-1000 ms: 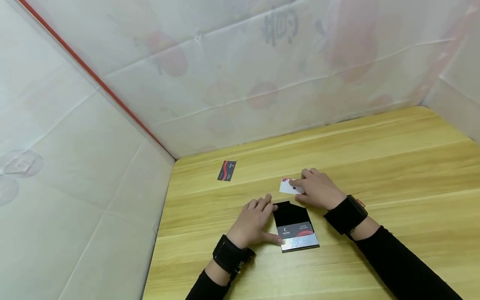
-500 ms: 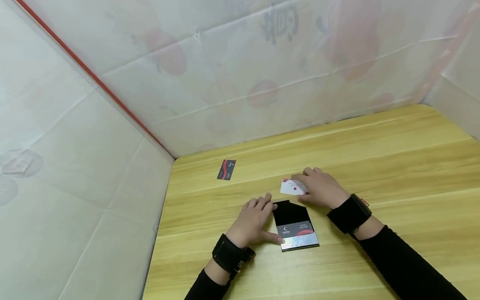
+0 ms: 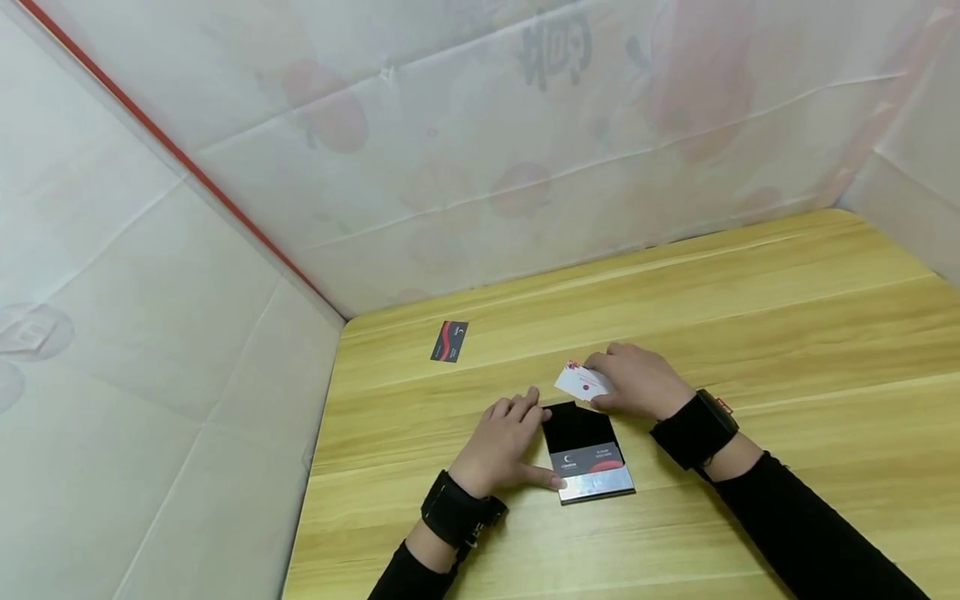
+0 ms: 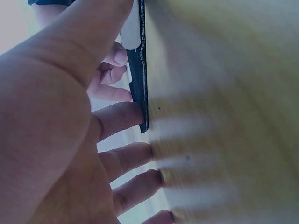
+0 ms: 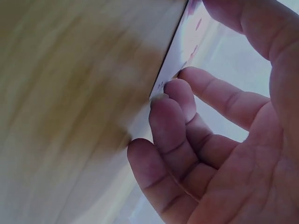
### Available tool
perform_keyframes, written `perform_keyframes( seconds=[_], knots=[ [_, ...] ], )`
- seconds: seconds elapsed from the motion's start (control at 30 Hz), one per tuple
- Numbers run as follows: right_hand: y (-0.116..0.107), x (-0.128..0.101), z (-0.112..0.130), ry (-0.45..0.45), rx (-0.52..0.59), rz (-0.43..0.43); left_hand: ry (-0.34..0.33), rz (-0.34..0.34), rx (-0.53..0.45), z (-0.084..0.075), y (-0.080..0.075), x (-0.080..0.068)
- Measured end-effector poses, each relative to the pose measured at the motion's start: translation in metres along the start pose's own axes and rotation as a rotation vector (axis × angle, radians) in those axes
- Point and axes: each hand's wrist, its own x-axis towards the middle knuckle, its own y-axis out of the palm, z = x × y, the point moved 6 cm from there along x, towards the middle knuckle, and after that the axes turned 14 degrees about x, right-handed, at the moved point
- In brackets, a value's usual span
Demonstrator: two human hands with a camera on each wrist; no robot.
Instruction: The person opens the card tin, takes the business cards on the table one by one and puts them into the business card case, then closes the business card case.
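Observation:
On the table lies an open black business card case with a silver metal lower part; a dark grey card with a red curve shows in its pocket. My left hand spreads along its left side, forefinger at the upper corner of the flap and thumb on the metal edge. In the left wrist view the other fingertips touch the table. Just beyond the case, my right hand pinches a white business card with red print by its right end. The right wrist view shows this card tilted up between thumb and fingers.
Another dark grey business card with a red wave lies farther back on the left. The wooden table runs up to pale printed sheeting at the back and left.
My right fingers have gone from lying on the white card to pinching its right end, and the card has turned and come slightly toward the case. The left hand stays in place.

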Motion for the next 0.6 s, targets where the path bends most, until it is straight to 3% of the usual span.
perform_keyframes(
  seconds=[0.6],
  knots=[
    [0.0006,0.0,0.0022,-0.02,0.008,-0.002,0.001,-0.009,0.013,0.0013,0.0006,0.0028]
  ],
)
